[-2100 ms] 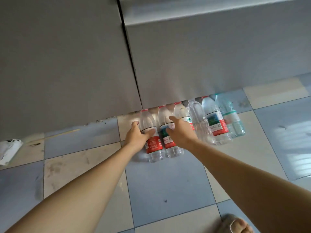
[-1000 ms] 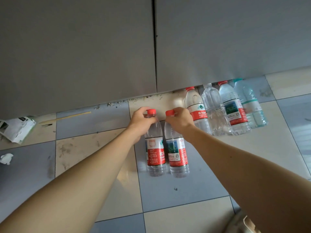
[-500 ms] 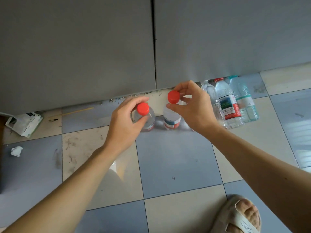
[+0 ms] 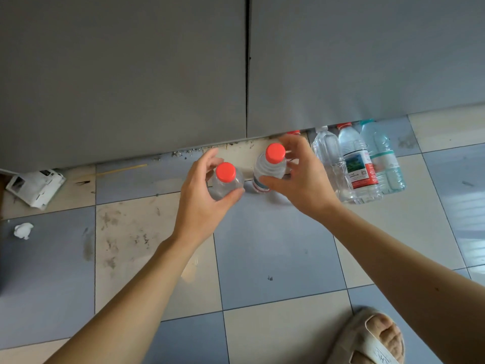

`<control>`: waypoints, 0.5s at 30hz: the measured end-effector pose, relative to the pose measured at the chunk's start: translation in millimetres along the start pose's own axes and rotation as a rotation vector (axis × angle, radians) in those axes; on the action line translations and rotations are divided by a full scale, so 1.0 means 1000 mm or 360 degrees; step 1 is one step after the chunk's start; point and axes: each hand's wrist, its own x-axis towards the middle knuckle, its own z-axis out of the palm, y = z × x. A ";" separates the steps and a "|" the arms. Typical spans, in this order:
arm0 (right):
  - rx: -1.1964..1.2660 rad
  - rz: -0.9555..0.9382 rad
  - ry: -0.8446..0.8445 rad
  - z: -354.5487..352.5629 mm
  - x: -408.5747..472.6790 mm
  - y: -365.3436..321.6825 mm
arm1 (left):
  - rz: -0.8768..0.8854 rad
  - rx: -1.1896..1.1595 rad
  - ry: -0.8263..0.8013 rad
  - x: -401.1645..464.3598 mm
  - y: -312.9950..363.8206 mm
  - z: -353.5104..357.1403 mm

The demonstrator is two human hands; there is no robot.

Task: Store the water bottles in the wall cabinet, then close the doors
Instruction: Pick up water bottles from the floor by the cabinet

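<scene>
My left hand (image 4: 202,203) grips a clear water bottle with a red cap (image 4: 226,179), held upright above the floor. Just to its right, my right hand (image 4: 301,179) curls its thumb and fingers round the shoulder of a second red-capped bottle (image 4: 270,164). Three more bottles stand on the floor at the cabinet's foot: a clear one (image 4: 328,158), a red-labelled one (image 4: 358,166) and a teal-capped one (image 4: 387,164). Another red cap (image 4: 294,132) peeks out behind my right fingers. The grey cabinet doors (image 4: 131,74) fill the upper view, both shut.
A crumpled paper box (image 4: 36,185) and a white paper wad (image 4: 23,230) lie on the tiled floor at the left. A thin stick (image 4: 123,169) lies along the cabinet's base. A foot in a sandal (image 4: 372,337) is at the bottom right.
Both hands took a bottle from the row at the cabinet's foot and lifted it up off the floor towards me. The view shifted slightly left.
</scene>
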 end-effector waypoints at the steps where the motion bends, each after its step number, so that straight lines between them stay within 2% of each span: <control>1: 0.0020 0.0072 -0.0063 0.001 0.000 0.009 | -0.0039 0.0028 0.0003 -0.002 -0.007 0.005; 4: 0.0003 0.0250 -0.0161 0.007 -0.001 0.036 | -0.0170 -0.0008 0.0036 -0.006 -0.028 0.021; 10: 0.0104 0.0310 -0.0146 0.024 0.009 0.059 | -0.0457 -0.0038 0.0185 0.004 -0.042 0.044; 15: 0.0185 0.0302 -0.0092 0.030 0.016 0.056 | -0.0584 -0.0100 0.0250 0.004 -0.039 0.045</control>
